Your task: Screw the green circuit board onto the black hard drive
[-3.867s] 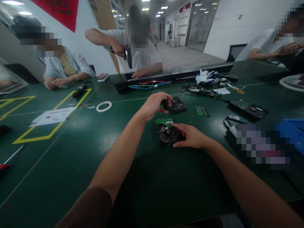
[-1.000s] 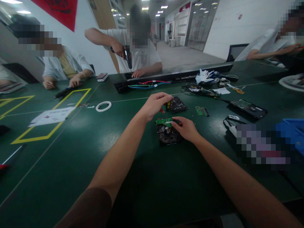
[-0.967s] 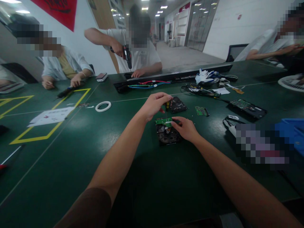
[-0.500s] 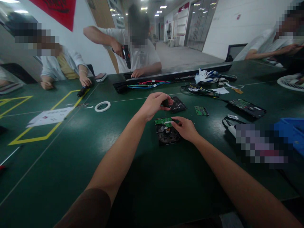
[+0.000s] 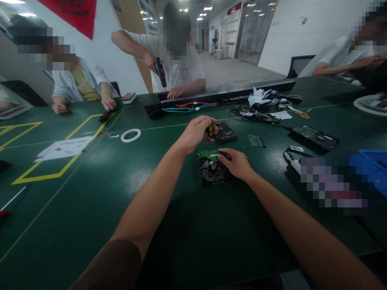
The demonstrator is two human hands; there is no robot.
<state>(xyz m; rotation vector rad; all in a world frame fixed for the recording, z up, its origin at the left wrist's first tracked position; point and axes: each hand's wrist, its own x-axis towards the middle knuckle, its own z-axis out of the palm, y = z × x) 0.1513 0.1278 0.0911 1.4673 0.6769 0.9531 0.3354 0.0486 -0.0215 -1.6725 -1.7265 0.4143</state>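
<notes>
A black hard drive lies on the table in front of me, with a green circuit board along its far edge. My left hand is closed around the black and yellow handle of a screwdriver, held upright over that board; its thin tip is hard to make out. My right hand grips the hard drive at its far right corner, thumb and fingers on the end of the board. Just behind lies a second hard drive. To its right is a loose green circuit board.
Another hard drive and a blue bin are at right. A long black housing with coloured wires crosses the back, where a person holds a power drill. A white ring and paper sheets lie at left.
The screwdriver handle has turned in my left fingers, so its yellow part now shows. My left fingers have shifted slightly. My right hand and the hard drive have stayed put.
</notes>
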